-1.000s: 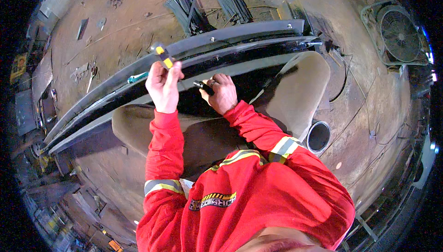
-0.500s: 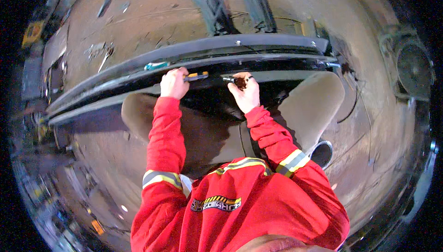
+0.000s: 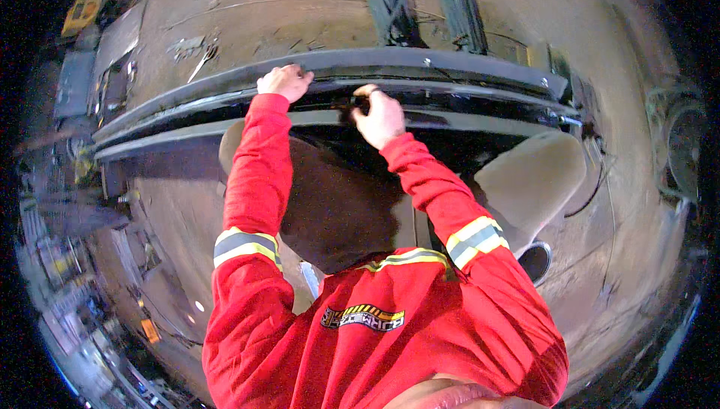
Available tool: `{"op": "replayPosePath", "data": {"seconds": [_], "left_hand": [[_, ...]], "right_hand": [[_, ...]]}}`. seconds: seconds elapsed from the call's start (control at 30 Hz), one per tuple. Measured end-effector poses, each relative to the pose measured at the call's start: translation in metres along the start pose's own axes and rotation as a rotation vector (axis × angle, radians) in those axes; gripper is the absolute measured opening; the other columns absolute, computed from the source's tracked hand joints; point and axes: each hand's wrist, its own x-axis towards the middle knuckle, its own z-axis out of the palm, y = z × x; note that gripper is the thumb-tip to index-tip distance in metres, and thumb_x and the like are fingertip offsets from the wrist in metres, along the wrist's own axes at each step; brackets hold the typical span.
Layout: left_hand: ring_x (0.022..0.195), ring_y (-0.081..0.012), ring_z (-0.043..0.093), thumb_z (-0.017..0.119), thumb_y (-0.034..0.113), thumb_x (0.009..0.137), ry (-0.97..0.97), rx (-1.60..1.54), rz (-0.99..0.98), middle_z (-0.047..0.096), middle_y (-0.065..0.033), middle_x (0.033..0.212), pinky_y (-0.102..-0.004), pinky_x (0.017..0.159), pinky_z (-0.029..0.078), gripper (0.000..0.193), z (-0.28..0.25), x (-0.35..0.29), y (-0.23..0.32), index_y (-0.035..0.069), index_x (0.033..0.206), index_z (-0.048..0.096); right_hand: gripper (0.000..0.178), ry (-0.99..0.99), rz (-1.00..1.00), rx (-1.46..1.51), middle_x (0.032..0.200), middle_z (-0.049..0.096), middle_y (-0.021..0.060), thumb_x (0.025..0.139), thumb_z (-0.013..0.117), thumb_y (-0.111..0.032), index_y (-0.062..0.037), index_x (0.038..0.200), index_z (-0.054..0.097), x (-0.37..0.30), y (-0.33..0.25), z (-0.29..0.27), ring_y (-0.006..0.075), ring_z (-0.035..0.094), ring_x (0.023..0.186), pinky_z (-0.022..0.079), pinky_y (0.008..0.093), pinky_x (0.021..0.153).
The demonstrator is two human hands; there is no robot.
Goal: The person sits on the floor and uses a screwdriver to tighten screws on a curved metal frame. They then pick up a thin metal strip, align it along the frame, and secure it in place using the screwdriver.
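A long dark metal beam (image 3: 352, 60) with raised edges runs left to right in front of my knees. My left hand (image 3: 286, 83) is closed at the beam's far edge, fingers curled down; whatever they hold is hidden. To its right and nearer to me, my right hand (image 3: 381, 119) is over the beam's middle channel, fingers bent round a small black object (image 3: 347, 107). That object is blurred and its kind cannot be made out. The yellow-and-grey hand tool and the teal item seen earlier do not show now.
Two bundles of dark metal strips (image 3: 390, 8) (image 3: 460, 15) lie beyond the beam. Some metal tools (image 3: 202, 62) are on the floor at far left. A dark round container (image 3: 535, 261) stands by my right side. A thin cable (image 3: 613, 221) trails at right.
My left hand has moved away from me to the beam's far edge, where the teal item lay. The yellow-and-grey tool is out of sight. My right hand has moved forward over the beam.
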Motion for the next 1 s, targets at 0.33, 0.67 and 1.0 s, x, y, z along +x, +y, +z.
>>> {"op": "replayPosePath", "data": {"seconds": [0.33, 0.67, 1.0], "left_hand": [[0.107, -0.0371, 0.061, 0.052, 0.05, 0.084, -0.13, 0.268, 0.158, 0.065, -0.0189, 0.113, -0.0454, 0.094, 0.047, 0.048, -0.01, 0.026, 0.01, 0.012, 0.109, 0.067], [0.099, -0.0372, 0.063, 0.056, 0.051, 0.085, -0.291, 0.101, 0.347, 0.067, -0.0196, 0.101, -0.0449, 0.086, 0.048, 0.051, -0.016, 0.041, 0.019, 0.004, 0.102, 0.065], [0.127, -0.0323, 0.047, 0.043, 0.059, 0.09, -0.428, -0.111, 0.355, 0.052, -0.0178, 0.135, -0.0386, 0.105, 0.035, 0.067, -0.021, 0.054, 0.015, 0.005, 0.125, 0.058]], "right_hand": [[0.036, 0.091, -0.287, -0.451, 0.106, 0.061, 0.0087, 0.072, 0.071, -0.024, -0.0092, 0.104, 0.062, -0.035, 0.035, -0.078, 0.0282, 0.054, 0.108, 0.042, 0.0418, 0.092], [0.11, -0.11, -0.464, -1.115, 0.149, 0.029, 0.0165, 0.063, 0.077, -0.015, -0.0159, 0.152, 0.013, -0.011, 0.089, -0.163, 0.0318, 0.026, 0.14, 0.013, 0.0555, 0.115], [0.101, -0.276, -0.445, -0.868, 0.141, 0.04, 0.0167, 0.063, 0.071, -0.007, -0.0174, 0.151, 0.021, 0.018, 0.089, -0.179, 0.031, 0.036, 0.133, 0.018, 0.0553, 0.113]]}}
